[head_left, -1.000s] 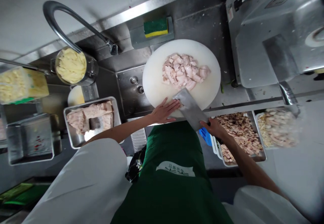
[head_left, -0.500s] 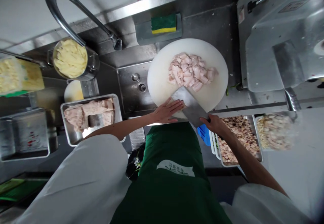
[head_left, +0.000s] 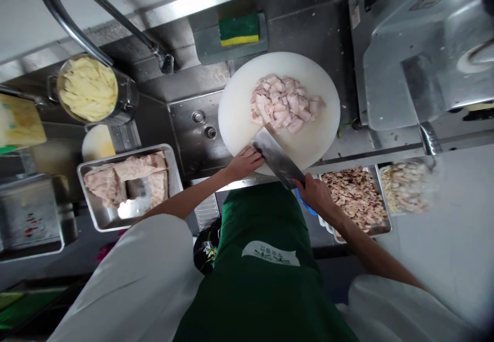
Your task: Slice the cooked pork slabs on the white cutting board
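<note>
A round white cutting board [head_left: 239, 110] lies on the steel counter with a heap of cut pale meat pieces [head_left: 284, 103] on its far half. My right hand [head_left: 313, 191] is shut on the handle of a broad cleaver [head_left: 275, 155], whose blade lies on the board's near edge and points toward the meat. My left hand [head_left: 244, 160] rests on the board's near left edge beside the blade, fingers curled; I cannot make out anything under them.
A steel tray of large meat slabs [head_left: 127, 181] sits at left. A pot of pale strips [head_left: 88, 88] stands under the curved tap [head_left: 92, 17]. Trays of chopped meat [head_left: 357, 198] and mixed pieces [head_left: 409, 187] lie right. A sponge [head_left: 238, 29] is behind; a steel machine [head_left: 420, 48] at far right.
My left hand's fingers went from stretched flat to curled beside the blade. The cleaver shifted slightly toward the meat heap. The view swayed a little.
</note>
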`<state>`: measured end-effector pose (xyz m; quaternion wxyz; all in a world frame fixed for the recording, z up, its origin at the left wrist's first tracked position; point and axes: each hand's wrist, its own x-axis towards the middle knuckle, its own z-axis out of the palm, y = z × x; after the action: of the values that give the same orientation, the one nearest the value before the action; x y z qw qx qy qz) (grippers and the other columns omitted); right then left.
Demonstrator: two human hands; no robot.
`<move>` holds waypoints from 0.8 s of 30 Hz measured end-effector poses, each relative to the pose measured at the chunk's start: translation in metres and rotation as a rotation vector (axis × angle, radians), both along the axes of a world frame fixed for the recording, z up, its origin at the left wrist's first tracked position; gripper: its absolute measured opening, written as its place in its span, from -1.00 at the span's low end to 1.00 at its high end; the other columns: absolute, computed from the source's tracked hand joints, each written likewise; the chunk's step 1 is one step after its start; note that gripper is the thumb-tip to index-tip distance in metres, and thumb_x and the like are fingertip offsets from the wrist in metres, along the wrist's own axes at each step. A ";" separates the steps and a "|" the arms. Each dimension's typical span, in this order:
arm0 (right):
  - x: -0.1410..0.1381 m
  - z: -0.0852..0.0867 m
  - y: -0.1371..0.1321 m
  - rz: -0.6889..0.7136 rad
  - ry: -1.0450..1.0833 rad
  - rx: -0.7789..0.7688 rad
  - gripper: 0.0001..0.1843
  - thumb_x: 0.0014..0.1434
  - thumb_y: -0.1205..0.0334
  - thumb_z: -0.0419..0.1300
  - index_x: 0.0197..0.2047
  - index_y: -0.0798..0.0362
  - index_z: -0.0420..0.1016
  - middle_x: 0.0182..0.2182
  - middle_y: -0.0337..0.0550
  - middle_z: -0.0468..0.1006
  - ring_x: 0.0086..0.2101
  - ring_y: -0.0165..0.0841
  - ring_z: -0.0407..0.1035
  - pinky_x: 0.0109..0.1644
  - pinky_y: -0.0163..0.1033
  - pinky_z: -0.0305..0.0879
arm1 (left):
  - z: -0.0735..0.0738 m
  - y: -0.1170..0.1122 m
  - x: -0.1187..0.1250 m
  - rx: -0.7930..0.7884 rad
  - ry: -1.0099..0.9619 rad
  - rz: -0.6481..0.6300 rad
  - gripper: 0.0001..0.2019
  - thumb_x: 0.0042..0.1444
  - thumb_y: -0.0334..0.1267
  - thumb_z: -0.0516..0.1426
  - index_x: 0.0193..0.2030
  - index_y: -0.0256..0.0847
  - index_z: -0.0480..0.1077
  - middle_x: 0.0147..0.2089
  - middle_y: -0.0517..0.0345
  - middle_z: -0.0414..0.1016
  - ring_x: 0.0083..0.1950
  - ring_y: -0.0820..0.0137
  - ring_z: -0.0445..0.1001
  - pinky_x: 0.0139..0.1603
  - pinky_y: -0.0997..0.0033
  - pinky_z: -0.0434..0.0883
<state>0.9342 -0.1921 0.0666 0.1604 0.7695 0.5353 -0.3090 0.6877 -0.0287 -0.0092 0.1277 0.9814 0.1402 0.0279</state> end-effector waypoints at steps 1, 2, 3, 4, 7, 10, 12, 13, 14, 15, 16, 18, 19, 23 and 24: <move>0.006 0.001 -0.009 0.005 -0.001 -0.005 -0.53 0.38 -0.10 -0.04 -0.08 0.16 0.42 -0.35 0.17 0.61 -0.30 -0.07 0.54 -0.31 -0.19 0.19 | 0.000 0.003 -0.005 0.003 -0.001 -0.010 -0.68 0.34 -0.35 -0.02 0.14 -0.13 0.43 0.01 0.03 0.53 0.12 0.22 0.40 0.34 0.08 0.23; 0.013 0.002 -0.019 0.009 0.008 -0.004 -0.54 0.38 -0.10 -0.03 -0.09 0.15 0.42 -0.37 0.16 0.61 -0.32 -0.08 0.53 -0.31 -0.19 0.19 | 0.000 0.006 -0.011 0.002 -0.003 -0.007 -0.69 0.34 -0.36 -0.02 0.11 -0.13 0.45 -0.02 0.03 0.53 0.09 0.23 0.40 0.31 0.09 0.25; 0.021 0.002 -0.029 0.006 0.028 0.005 -0.55 0.36 -0.10 -0.01 -0.11 0.14 0.43 -0.39 0.13 0.61 -0.34 -0.09 0.53 -0.32 -0.20 0.18 | 0.002 0.008 -0.016 -0.004 -0.009 0.015 -0.70 0.33 -0.36 -0.01 0.08 -0.13 0.46 -0.04 0.03 0.53 0.06 0.24 0.40 0.29 0.09 0.26; 0.030 0.001 -0.039 -0.009 0.057 0.021 -0.56 0.35 -0.10 0.00 -0.13 0.12 0.44 -0.42 0.09 0.60 -0.36 -0.11 0.52 -0.32 -0.20 0.18 | 0.004 0.009 -0.021 -0.014 -0.021 0.056 -0.72 0.32 -0.35 0.00 0.06 -0.13 0.47 -0.04 0.02 0.52 0.05 0.24 0.39 0.28 0.07 0.27; 0.055 -0.006 -0.060 -0.171 0.146 0.103 -0.54 0.30 -0.16 0.00 -0.25 0.07 0.45 -0.48 0.01 0.57 -0.42 -0.19 0.47 -0.38 -0.24 0.15 | 0.012 0.005 -0.023 -0.052 -0.112 0.252 -0.75 0.30 -0.24 0.05 0.03 -0.11 0.48 0.02 -0.02 0.48 0.13 0.16 0.34 0.24 -0.02 0.27; 0.072 -0.022 -0.068 -0.352 0.203 0.168 -0.47 0.21 -0.26 -0.01 -0.43 0.04 0.40 -0.56 -0.03 0.51 -0.48 -0.25 0.40 -0.45 -0.25 0.10 | 0.015 -0.007 0.000 -0.109 -0.198 0.416 -0.73 0.32 -0.16 0.04 0.03 -0.15 0.48 -0.02 -0.06 0.45 0.09 0.17 0.36 0.13 0.04 0.34; 0.077 -0.034 -0.069 -0.422 0.245 0.182 -0.45 0.15 -0.32 0.01 -0.51 0.01 0.34 -0.63 -0.07 0.46 -0.52 -0.29 0.35 -0.49 -0.26 0.07 | 0.013 -0.015 0.024 -0.163 -0.198 0.466 -0.70 0.36 -0.13 0.01 0.02 -0.19 0.48 -0.05 -0.06 0.44 0.01 0.22 0.39 0.05 0.13 0.38; 0.078 -0.040 -0.070 -0.461 0.278 0.176 -0.45 0.12 -0.33 0.02 -0.52 0.00 0.31 -0.66 -0.10 0.43 -0.55 -0.31 0.33 -0.51 -0.27 0.06 | 0.011 -0.017 0.036 -0.190 -0.185 0.464 -0.69 0.37 -0.12 -0.01 0.02 -0.20 0.48 -0.06 -0.06 0.44 -0.01 0.23 0.40 0.04 0.15 0.38; 0.078 -0.045 -0.070 -0.505 0.326 0.157 -0.45 0.11 -0.35 0.02 -0.52 -0.01 0.29 -0.68 -0.13 0.40 -0.58 -0.33 0.31 -0.53 -0.28 0.06 | 0.010 -0.020 0.045 -0.213 -0.170 0.451 -0.67 0.38 -0.10 -0.03 0.01 -0.21 0.47 -0.05 -0.06 0.45 -0.02 0.24 0.41 0.04 0.15 0.39; 0.077 -0.049 -0.071 -0.547 0.383 0.133 -0.45 0.11 -0.36 0.03 -0.52 -0.02 0.28 -0.70 -0.16 0.38 -0.62 -0.35 0.29 -0.55 -0.29 0.07 | 0.009 -0.021 0.051 -0.225 -0.157 0.438 -0.66 0.39 -0.09 -0.04 0.01 -0.22 0.47 -0.04 -0.06 0.46 -0.01 0.23 0.41 0.05 0.15 0.39; 0.074 -0.053 -0.071 -0.579 0.446 0.110 -0.45 0.11 -0.36 0.03 -0.51 -0.02 0.27 -0.72 -0.19 0.37 -0.65 -0.36 0.28 -0.57 -0.29 0.08 | 0.008 -0.023 0.055 -0.223 -0.150 0.429 -0.65 0.39 -0.09 -0.05 0.01 -0.23 0.47 -0.02 -0.07 0.47 0.01 0.23 0.42 0.08 0.14 0.38; 0.067 -0.057 -0.071 -0.612 0.565 0.082 -0.45 0.12 -0.38 0.03 -0.49 -0.03 0.25 -0.75 -0.23 0.35 -0.69 -0.37 0.27 -0.59 -0.30 0.11 | 0.010 -0.025 0.053 -0.181 -0.140 0.416 -0.62 0.41 -0.10 -0.08 0.08 -0.25 0.45 0.08 -0.11 0.47 0.15 0.18 0.40 0.17 0.10 0.34; 0.063 -0.058 -0.069 -0.619 0.610 0.076 -0.45 0.13 -0.38 0.04 -0.49 -0.04 0.24 -0.75 -0.25 0.34 -0.70 -0.37 0.26 -0.60 -0.30 0.12 | 0.012 -0.027 0.050 -0.150 -0.128 0.395 -0.60 0.41 -0.11 -0.09 0.16 -0.26 0.41 0.17 -0.13 0.44 0.25 0.16 0.35 0.24 0.07 0.30; 0.049 -0.062 -0.055 -0.613 0.671 0.063 -0.46 0.17 -0.36 0.02 -0.49 -0.06 0.23 -0.77 -0.26 0.32 -0.71 -0.36 0.27 -0.60 -0.28 0.16 | 0.018 -0.035 0.036 -0.074 0.001 0.163 -0.40 0.40 -0.02 -0.12 0.47 -0.30 0.01 0.47 -0.14 0.10 0.51 0.11 0.01 0.47 -0.05 0.01; 0.047 -0.062 -0.052 -0.588 0.645 0.078 -0.47 0.17 -0.35 0.02 -0.50 -0.05 0.24 -0.77 -0.24 0.33 -0.69 -0.35 0.28 -0.58 -0.28 0.17 | 0.019 -0.036 0.034 -0.069 0.035 0.118 -0.34 0.39 0.04 -0.13 0.50 -0.30 -0.08 0.50 -0.13 0.04 0.53 0.11 -0.02 0.49 -0.06 -0.05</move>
<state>0.9813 -0.2440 0.0042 -0.1390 0.7588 0.3272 -0.5458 0.7218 -0.0645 0.0095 0.1571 0.9668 0.2011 0.0134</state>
